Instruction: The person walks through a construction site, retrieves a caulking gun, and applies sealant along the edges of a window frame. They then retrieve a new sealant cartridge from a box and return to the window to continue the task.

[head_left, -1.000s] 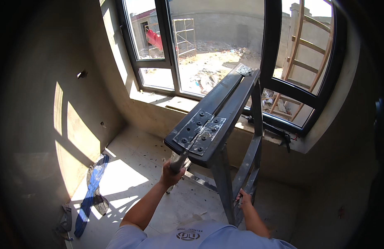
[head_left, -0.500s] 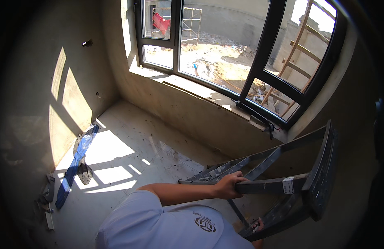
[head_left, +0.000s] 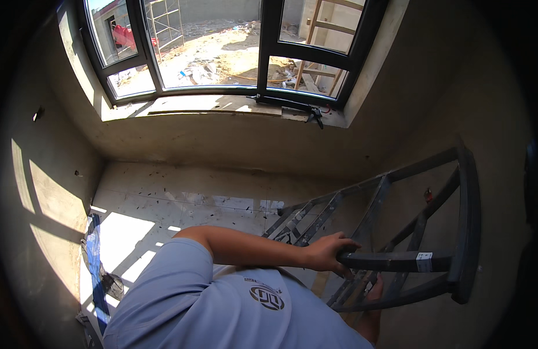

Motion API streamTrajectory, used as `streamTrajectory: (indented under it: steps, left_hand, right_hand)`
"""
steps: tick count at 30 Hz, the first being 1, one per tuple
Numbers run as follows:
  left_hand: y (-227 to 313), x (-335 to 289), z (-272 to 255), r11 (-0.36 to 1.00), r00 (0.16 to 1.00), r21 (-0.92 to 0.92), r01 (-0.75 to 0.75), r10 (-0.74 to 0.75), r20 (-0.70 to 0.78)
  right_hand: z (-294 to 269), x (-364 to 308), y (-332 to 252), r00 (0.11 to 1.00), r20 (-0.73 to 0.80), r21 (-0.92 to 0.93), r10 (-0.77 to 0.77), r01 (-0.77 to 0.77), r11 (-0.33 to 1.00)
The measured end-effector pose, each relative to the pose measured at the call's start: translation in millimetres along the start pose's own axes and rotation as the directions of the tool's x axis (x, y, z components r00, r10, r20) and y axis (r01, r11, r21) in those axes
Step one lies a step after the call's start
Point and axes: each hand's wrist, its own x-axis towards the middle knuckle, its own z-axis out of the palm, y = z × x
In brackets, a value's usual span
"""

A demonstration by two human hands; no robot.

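A dark grey metal stepladder (head_left: pixel 380 198) leans at my right, its top end raised near the right wall and its rungs running down toward the floor. My left hand (head_left: pixel 329 254) is curled loosely around the end of one rail, thumb and fingers on opposite sides. A white label (head_left: pixel 424 262) is stuck on that rail. Lower down, my right hand (head_left: pixel 373 289) grips the ladder's nearer side; its fingers are partly hidden behind the metal.
Ahead is a black-framed window (head_left: pixel 263 52) above a sill (head_left: pixel 190 104). A black tool like a caulking gun (head_left: pixel 289 104) lies on the sill. Blue sheeting (head_left: pixel 94 256) and a dark bag (head_left: pixel 112 285) lie by the left wall. Small debris dots the tiled floor (head_left: pixel 158 192).
My view has swung to the right, so the window and blue sheeting sit further left. The ladder has turned somewhat, its top still raised. My left hand's grip on the rail looks looser.
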Motion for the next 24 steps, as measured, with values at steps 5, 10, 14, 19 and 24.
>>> streamTrajectory:
  steps: [5, 10, 14, 19, 24]
  left_hand:
    - [-7.1, -28.1, -25.6, 0.988, 0.99, 0.077, -0.136, 0.133, 0.042]
    - [-89.9, -158.2, -113.6, 0.982, 0.985, 0.189, 0.003, 0.029, -0.169]
    - [-176.4, -361.8, -188.4, 0.84, 0.803, 0.214, 0.498, -0.355, -0.478]
    - [-231.5, -645.2, -201.4, 0.281, 0.108, -0.192, 0.94, -0.78, -0.616]
    - [-232.8, -790.7, -165.7, 0.172, -0.194, -0.544, 0.821, -0.812, -0.55]
  right_hand:
    - [-11.5, -32.6, 5.1, 0.934, -0.354, 0.09, 0.054, -0.024, 0.996]
    - [-12.3, -83.1, 80.0, 0.608, -0.787, -0.132, -0.099, -0.009, 0.991]
    - [90.7, -109.7, 178.0, 0.798, -0.603, -0.369, 0.002, -0.281, 0.886]
    - [288.9, -109.0, 275.6, 0.897, 0.199, -0.932, 0.395, 0.049, 0.359]
    - [491.0, -122.7, 311.8, 0.472, 0.68, -0.695, 0.562, 0.66, 0.287]
